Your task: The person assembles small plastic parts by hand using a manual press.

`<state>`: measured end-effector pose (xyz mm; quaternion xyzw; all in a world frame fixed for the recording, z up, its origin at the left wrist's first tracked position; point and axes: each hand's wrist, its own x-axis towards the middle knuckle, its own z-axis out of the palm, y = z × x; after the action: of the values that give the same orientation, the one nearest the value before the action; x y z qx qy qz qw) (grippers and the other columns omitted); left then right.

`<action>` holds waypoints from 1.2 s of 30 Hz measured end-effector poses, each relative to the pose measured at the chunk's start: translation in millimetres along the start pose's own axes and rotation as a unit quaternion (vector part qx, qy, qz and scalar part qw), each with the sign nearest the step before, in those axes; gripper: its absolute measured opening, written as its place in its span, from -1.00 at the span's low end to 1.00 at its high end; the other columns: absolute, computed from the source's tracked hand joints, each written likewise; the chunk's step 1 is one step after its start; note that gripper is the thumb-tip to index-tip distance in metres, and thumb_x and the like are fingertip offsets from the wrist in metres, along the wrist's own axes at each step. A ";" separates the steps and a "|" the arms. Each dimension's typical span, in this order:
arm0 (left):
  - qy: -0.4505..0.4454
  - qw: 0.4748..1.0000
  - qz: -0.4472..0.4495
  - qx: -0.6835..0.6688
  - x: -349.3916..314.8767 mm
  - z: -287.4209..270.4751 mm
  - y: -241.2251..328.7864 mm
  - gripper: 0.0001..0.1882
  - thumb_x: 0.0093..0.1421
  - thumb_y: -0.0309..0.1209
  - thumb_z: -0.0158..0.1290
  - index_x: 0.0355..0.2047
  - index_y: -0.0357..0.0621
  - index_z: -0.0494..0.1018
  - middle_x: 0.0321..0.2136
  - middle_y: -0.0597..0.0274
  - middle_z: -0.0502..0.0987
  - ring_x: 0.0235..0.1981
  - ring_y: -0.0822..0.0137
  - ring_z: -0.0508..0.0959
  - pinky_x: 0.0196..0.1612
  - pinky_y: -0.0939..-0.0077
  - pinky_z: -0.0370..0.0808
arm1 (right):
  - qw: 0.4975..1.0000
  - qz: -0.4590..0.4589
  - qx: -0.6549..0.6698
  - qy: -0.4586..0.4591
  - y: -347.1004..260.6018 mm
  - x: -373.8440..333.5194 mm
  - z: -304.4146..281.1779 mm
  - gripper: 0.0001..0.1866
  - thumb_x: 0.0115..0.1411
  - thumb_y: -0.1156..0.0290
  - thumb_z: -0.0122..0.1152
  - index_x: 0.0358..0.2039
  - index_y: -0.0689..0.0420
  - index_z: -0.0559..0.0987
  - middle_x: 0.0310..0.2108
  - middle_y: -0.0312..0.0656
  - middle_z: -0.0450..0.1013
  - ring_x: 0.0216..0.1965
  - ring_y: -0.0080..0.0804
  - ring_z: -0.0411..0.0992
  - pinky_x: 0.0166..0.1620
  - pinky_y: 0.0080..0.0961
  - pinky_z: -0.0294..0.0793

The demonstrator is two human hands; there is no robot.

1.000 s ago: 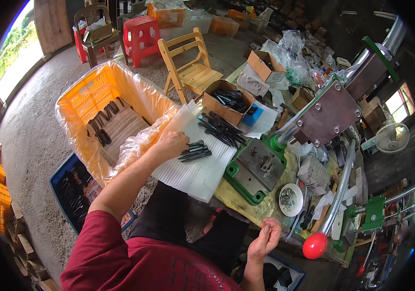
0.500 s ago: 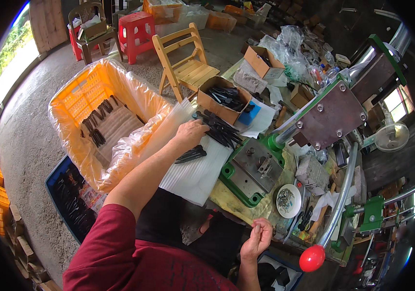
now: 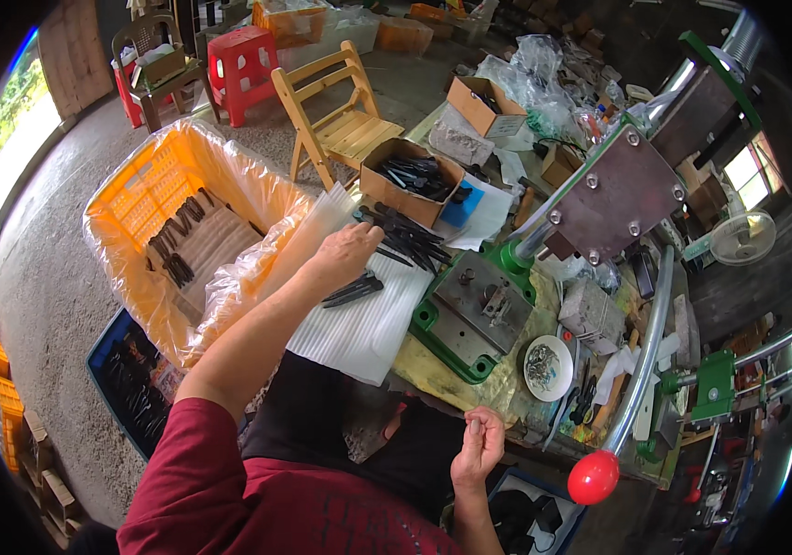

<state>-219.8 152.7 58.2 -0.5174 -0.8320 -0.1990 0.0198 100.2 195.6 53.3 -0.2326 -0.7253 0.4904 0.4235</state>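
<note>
My left hand (image 3: 345,252) reaches over a white foam sheet (image 3: 352,340), its fingers closed at the near edge of a pile of black, elongated pieces (image 3: 405,233). A slim black piece (image 3: 395,257) sticks out from its fingertips; the rest of it is hidden. More black pieces (image 3: 355,289) lie together on the foam below my wrist. My right hand (image 3: 477,448) is raised by the bench edge, thumb and fingers pinched together; what they hold, if anything, is too small to tell. It is nearest to a green-based press (image 3: 476,310) and a white bowl (image 3: 548,368) of small metal parts.
A plastic-lined orange crate (image 3: 157,185) with rows of black pieces stands left. Behind the pile is a cardboard box (image 3: 387,191) of black parts. The press lever ends in a red knob (image 3: 593,477) at the right. A wooden chair (image 3: 350,129) stands beyond the bench.
My left hand has drawn back slightly leftward from the pile, and a slim black piece now shows at its fingertips. My right hand stays pinched near the bench edge. The whole view has shifted slightly.
</note>
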 end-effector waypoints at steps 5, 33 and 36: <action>0.000 0.990 0.013 -0.142 -28.0 -38.3 32.1 -0.88 -0.01 -0.51 -0.11 -0.42 -0.25 0.25 -0.49 0.02 0.37 -0.38 0.05 0.39 -0.32 0.32 0.31 | 0.997 -0.028 -0.052 -0.042 3.9 4.9 -6.7 -0.92 0.09 0.53 -0.11 -0.41 0.27 0.34 -0.40 -0.22 0.27 -0.46 -0.62 0.19 -0.38 -0.75 0.20; -0.123 0.641 -0.039 -0.757 -110.5 25.5 156.8 -0.85 0.03 -0.58 -0.04 -0.33 -0.30 0.39 -0.60 0.26 0.44 -0.50 0.48 0.46 -0.42 0.64 0.43 | 0.881 0.313 0.354 0.010 0.0 8.6 8.1 -0.84 0.10 0.34 -0.01 -0.49 0.17 0.36 -0.66 -0.33 0.25 -0.63 -0.57 0.20 -0.51 -0.63 0.25; -0.098 0.672 -0.060 -0.732 -112.2 29.2 161.1 -0.88 0.03 -0.58 -0.04 -0.37 -0.28 0.40 -0.58 0.28 0.44 -0.52 0.52 0.44 -0.43 0.68 0.40 | 0.884 0.298 0.361 0.008 1.8 6.7 6.7 -0.83 0.10 0.33 -0.02 -0.45 0.18 0.38 -0.64 -0.33 0.27 -0.60 -0.59 0.21 -0.50 -0.66 0.24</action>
<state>-22.7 129.4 54.6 -0.3315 -0.4461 -0.6933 -0.4586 90.9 198.0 53.3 -0.2726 -0.3911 0.8197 0.3176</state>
